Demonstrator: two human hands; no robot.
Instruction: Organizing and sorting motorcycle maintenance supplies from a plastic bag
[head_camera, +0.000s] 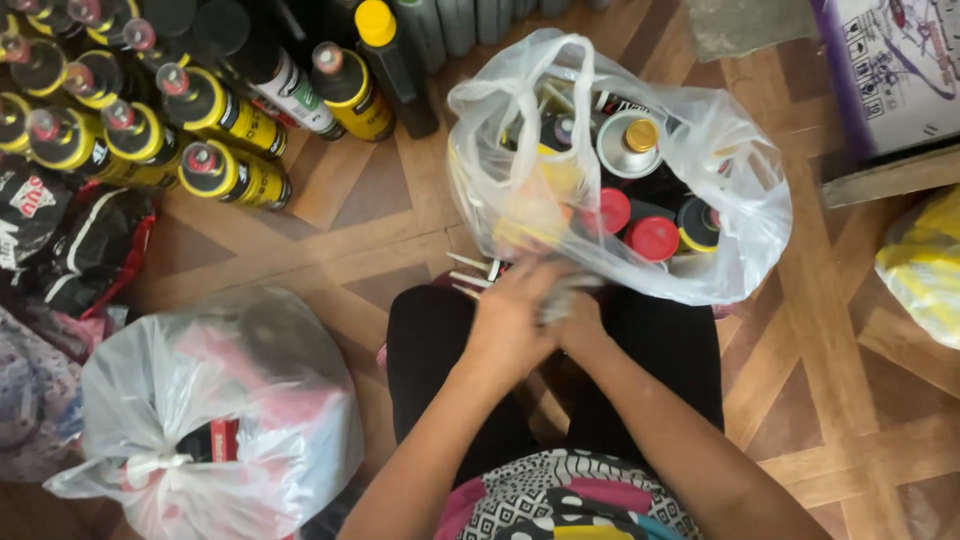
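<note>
A clear plastic bag (740, 200) sits open on the floor in front of my knees, full of spray cans with red, gold and black caps. My left hand (512, 315) and my right hand (578, 315) meet at the bag's near edge, pinching its crumpled plastic. Both are blurred by motion. My left hand lies partly over the right, so the right fingers are mostly hidden.
A tied white plastic bag (215, 415) of goods lies at lower left. Rows of black-and-yellow cans (215, 105) stand at upper left beside dark packets (70, 235). A cardboard box (895, 70) stands at upper right, a yellow bag (925, 265) below it. Wood parquet floor (840, 370).
</note>
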